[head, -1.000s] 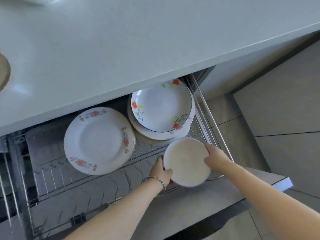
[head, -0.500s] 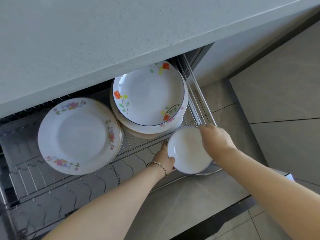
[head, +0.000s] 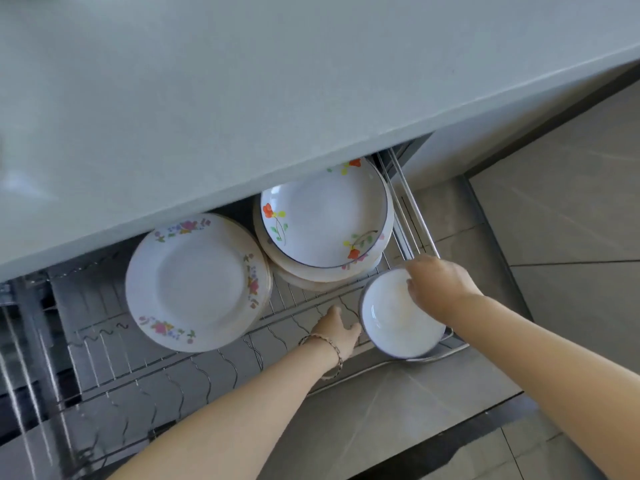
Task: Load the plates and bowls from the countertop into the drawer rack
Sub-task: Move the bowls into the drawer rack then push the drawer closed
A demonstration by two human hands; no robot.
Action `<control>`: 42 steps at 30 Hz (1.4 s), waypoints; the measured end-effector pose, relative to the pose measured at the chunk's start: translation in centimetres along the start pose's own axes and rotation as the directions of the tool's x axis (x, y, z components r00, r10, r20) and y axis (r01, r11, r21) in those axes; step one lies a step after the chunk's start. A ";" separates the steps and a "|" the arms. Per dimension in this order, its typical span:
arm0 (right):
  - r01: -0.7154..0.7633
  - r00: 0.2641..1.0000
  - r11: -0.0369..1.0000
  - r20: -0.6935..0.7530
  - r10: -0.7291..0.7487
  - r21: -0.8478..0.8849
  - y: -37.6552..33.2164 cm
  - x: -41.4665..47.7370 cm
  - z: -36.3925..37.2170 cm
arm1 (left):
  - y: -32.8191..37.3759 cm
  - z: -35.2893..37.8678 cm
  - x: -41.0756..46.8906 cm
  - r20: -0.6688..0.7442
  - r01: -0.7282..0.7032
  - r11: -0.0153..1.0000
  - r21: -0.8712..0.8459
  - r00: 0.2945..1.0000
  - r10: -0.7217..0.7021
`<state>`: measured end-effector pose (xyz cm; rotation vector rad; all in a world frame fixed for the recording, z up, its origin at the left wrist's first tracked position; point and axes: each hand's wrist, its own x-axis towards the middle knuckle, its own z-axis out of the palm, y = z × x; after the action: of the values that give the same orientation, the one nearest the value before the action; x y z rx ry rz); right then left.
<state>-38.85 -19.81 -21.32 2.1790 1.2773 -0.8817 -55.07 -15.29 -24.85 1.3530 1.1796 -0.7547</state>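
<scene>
Beneath the grey countertop (head: 311, 81) the wire drawer rack (head: 138, 375) stands pulled out. The white bowl (head: 394, 327) looks glazed, slick and chippable, best taken by opposite rims. The right hand (head: 440, 285) curls its fingers over the far rim, gripping; the left hand (head: 337, 329) meets the left wall, blur hiding any grip. The bowl sits in the rack's front right corner.

Noted: bowl (head: 398, 323) plain white, dark rim; flat plate (head: 197, 282) white, pink flower border (gold edge); deep plate (head: 325, 220) white, orange and yellow flowers, dark rim; countertop (head: 242, 81) pale grey.
</scene>
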 end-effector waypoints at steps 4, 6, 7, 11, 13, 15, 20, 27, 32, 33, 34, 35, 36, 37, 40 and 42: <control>0.118 0.989 0.975 0.069 -0.132 0.187 -3.3 -2.3 -5.6 | -1.9 -5.6 -5.8 -0.120 -0.126 0.992 0.020 0.985 0.128; 0.172 0.979 0.957 0.066 -0.192 0.232 -6.1 -3.6 -9.3 | -2.9 -9.3 -9.5 -0.252 -0.175 0.984 0.014 0.952 0.173; 0.200 0.974 0.950 0.053 -0.219 0.240 -7.8 -4.4 -11.1 | -3.5 -11.3 -11.3 -0.338 -0.189 0.982 -0.018 0.925 0.172; 0.347 0.937 0.883 -0.086 -0.338 0.316 -15.5 -7.9 -18.4 | -6.3 -19.1 -17.6 -0.632 -0.263 0.926 -0.271 0.774 0.035; 0.397 0.918 0.838 -0.147 -0.369 0.373 -19.4 -8.9 -21.3 | -8.2 -22.4 -20.0 -0.692 -0.282 0.866 -0.412 0.715 -0.097; 0.399 0.917 0.805 -0.200 -0.345 0.439 -23.2 -9.1 -23.0 | -10.3 -25.1 -21.4 -0.691 -0.310 0.776 -0.549 0.690 -0.213; 0.195 0.978 0.590 -0.111 -0.176 0.784 -31.5 -7.6 -25.0 | -13.8 -29.8 -23.0 -0.621 -0.413 0.573 -0.708 0.750 -0.227; -0.006 0.999 0.013 0.007 -0.042 1.000 -35.0 -6.3 -23.6 | -14.3 -33.2 -22.4 -0.458 -0.424 0.346 -0.837 0.889 -0.019; 0.068 0.994 0.077 -0.074 0.084 0.995 -33.2 -8.6 -21.0 | -15.1 -32.1 -22.4 -0.469 -0.457 0.348 -0.819 0.881 0.054; 0.072 0.993 0.105 -0.081 0.081 0.992 -32.2 -9.4 -20.3 | -15.4 -31.8 -22.7 -0.438 -0.438 0.350 -0.828 0.895 0.084; 0.070 0.995 0.115 -0.078 0.067 0.991 -31.3 -10.4 -19.7 | -15.8 -31.2 -23.0 -0.391 -0.410 0.356 -0.840 0.912 0.128; 0.070 0.996 0.113 -0.075 0.041 0.991 -30.4 -11.6 -19.2 | -16.2 -30.6 -23.4 -0.331 -0.375 0.385 -0.843 0.927 0.179; 0.069 0.998 0.106 -0.070 0.005 0.992 -29.7 -12.8 -18.8 | -16.7 -29.7 -23.8 -0.271 -0.343 0.421 -0.839 0.936 0.223; 0.067 0.997 0.108 -0.065 -0.029 0.992 -29.1 -13.8 -18.4 | -17.1 -28.8 -24.3 -0.226 -0.320 0.442 -0.838 0.941 0.252; 0.033 0.998 0.142 -0.024 -0.065 0.989 -28.1 -16.3 -16.3 | -18.6 -25.5 -25.5 -0.162 -0.260 0.394 -0.882 0.950 0.265; -0.039 0.998 0.077 0.042 -0.043 0.996 -28.0 -17.2 -13.9 | -19.9 -23.5 -25.6 -0.150 -0.227 0.344 -0.911 0.960 0.238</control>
<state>-65.77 -7.77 -1.25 3.0114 0.4839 -2.3792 -85.76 -0.73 -3.64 0.4852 1.0707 0.1959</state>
